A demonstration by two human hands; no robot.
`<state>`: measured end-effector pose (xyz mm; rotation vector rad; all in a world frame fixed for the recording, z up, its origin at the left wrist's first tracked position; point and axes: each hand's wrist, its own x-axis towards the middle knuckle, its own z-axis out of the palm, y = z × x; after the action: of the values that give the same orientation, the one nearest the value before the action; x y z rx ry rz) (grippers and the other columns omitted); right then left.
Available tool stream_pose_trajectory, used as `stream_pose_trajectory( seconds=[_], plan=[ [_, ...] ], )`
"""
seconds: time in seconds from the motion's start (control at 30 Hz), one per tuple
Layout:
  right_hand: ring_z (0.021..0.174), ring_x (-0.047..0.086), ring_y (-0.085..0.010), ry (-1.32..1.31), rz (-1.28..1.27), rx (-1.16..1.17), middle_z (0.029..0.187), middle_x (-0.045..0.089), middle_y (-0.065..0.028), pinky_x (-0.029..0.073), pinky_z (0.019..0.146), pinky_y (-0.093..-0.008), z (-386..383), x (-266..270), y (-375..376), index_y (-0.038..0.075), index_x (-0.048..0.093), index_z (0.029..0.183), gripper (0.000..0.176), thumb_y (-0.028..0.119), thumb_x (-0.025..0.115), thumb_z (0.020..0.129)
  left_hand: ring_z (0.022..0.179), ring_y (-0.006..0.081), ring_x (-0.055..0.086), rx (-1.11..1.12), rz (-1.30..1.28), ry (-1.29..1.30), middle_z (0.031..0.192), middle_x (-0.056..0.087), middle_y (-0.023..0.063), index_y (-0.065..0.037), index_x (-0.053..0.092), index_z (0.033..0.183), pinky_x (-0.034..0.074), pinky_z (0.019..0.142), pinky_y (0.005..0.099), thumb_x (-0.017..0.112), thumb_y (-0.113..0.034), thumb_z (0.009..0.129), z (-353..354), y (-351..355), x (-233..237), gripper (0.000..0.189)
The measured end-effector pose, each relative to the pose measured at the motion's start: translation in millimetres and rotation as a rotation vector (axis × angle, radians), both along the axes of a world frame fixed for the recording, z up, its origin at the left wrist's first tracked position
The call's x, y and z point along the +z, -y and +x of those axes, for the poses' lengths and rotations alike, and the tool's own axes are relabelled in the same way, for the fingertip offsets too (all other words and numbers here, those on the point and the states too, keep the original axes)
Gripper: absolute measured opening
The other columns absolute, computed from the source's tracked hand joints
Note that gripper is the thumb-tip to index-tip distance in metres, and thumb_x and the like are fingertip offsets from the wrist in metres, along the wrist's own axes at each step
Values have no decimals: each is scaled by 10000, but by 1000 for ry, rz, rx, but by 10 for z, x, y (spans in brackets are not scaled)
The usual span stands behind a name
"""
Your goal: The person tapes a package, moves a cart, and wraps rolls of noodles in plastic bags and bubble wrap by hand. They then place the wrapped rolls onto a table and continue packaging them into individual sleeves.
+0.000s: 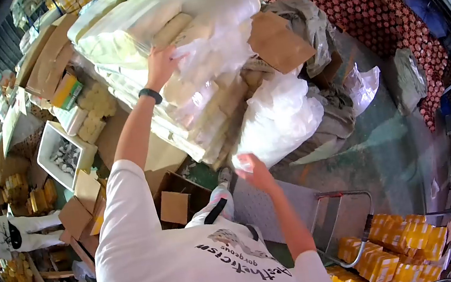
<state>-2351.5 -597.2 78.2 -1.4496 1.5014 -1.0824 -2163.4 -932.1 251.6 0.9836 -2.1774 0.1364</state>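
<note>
A tall stack of cream-coloured packs [123, 31] under thin plastic film [214, 41] rises in front of me. My left hand [162, 68], with a dark band at its wrist, reaches onto the stack's side. Its fingers are closed on a fold of the film. Lower and to the right, a bulging white plastic bag [280, 119] leans against the stack. At the bag's narrow lower corner is my right hand [254, 172], its fingers bent around the plastic. Part of its grip is hard to make out.
A flat cart with a metal handle [369, 196] stands at my right, near yellow taped boxes [406, 237]. Cardboard [280, 41] lies against the stack. Left are an open carton [174, 206], a white foam box [43, 158] and another person [33, 231]. Red patterned sacks [356, 7] line the back.
</note>
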Motion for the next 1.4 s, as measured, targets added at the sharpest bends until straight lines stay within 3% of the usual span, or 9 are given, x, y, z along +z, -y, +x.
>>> stream_pose_trajectory(
  seconds=[0.13, 0.27, 0.5, 0.63, 0.9, 0.93, 1.17, 1.3, 1.4],
  plan=[
    [1200, 388, -339, -127, -298, 11, 1290, 408, -165, 326, 1017, -402, 125, 1097, 1186, 68, 383, 1305, 637, 179, 699, 764, 616, 307, 489, -175, -260, -255, 615, 494, 101, -39, 509, 623, 389, 611, 394, 776, -272, 638, -29, 151, -147, 355],
    [1249, 328, -340, -404, -602, -40, 1362, 333, -139, 339, 1019, -414, 183, 1761, 2195, 93, 341, 1361, 817, 221, 776, 682, 577, 280, 452, -233, -360, -315, 602, 431, 85, -67, 434, 598, 355, 560, 383, 767, -244, 611, 58, 250, -221, 377],
    [954, 514, -312, -591, -652, 295, 975, 565, -92, 440, 790, -392, 210, 1762, 3249, 34, 557, 966, 469, 211, 799, 605, 488, 238, 405, -323, -169, -370, 539, 405, 54, -62, 414, 558, 312, 487, 340, 788, -210, 523, 263, 268, -105, 404],
    [785, 543, -249, -513, -567, 265, 759, 574, -31, 426, 706, -384, 339, 1772, 3222, 53, 586, 832, 319, 230, 767, 639, 447, 220, 375, -344, -113, -411, 484, 363, 35, -67, 406, 501, 292, 469, 318, 795, -294, 555, 268, 215, 30, 454],
    [671, 556, -179, -336, -750, 235, 634, 526, 23, 332, 543, -355, 758, 1697, 2577, 155, 583, 713, 142, 187, 710, 656, 412, 169, 262, -299, -227, -778, 438, 273, 16, -29, 366, 433, 209, 476, 310, 712, -39, 602, 252, -414, 302, 385],
    [602, 544, -258, -296, -791, 271, 649, 545, -57, 381, 496, -360, 781, 1714, 2490, 114, 648, 829, 211, 140, 720, 633, 424, 174, 232, -324, -227, -790, 447, 253, 26, -13, 353, 450, 195, 483, 313, 686, -55, 631, 287, -520, 324, 381],
    [576, 530, -214, -66, -736, 253, 624, 539, -58, 364, 493, -329, 210, 1674, 1726, 55, 633, 785, 165, 175, 717, 707, 420, 147, 308, -702, -269, -543, 468, 292, -20, -117, 379, 438, 195, 442, 290, 768, -232, 658, -86, -1098, 550, 461],
    [612, 551, -136, 459, -642, -183, 631, 578, -23, 443, 622, -291, -67, 1475, 1369, -13, 673, 802, 138, 83, 684, 703, 651, 156, 538, -462, -573, -308, 721, 519, 4, -108, 578, 763, 425, 528, 244, 773, -284, 681, -97, -1227, 719, 275],
    [556, 505, -144, 432, -752, -159, 619, 543, -34, 433, 633, -298, -325, 1488, 1301, -24, 611, 775, 115, -21, 631, 662, 819, 143, 528, -43, -546, -744, 901, 529, 14, -65, 561, 973, 420, 717, 271, 588, -278, 847, 755, -1027, 522, 249]
  ],
)
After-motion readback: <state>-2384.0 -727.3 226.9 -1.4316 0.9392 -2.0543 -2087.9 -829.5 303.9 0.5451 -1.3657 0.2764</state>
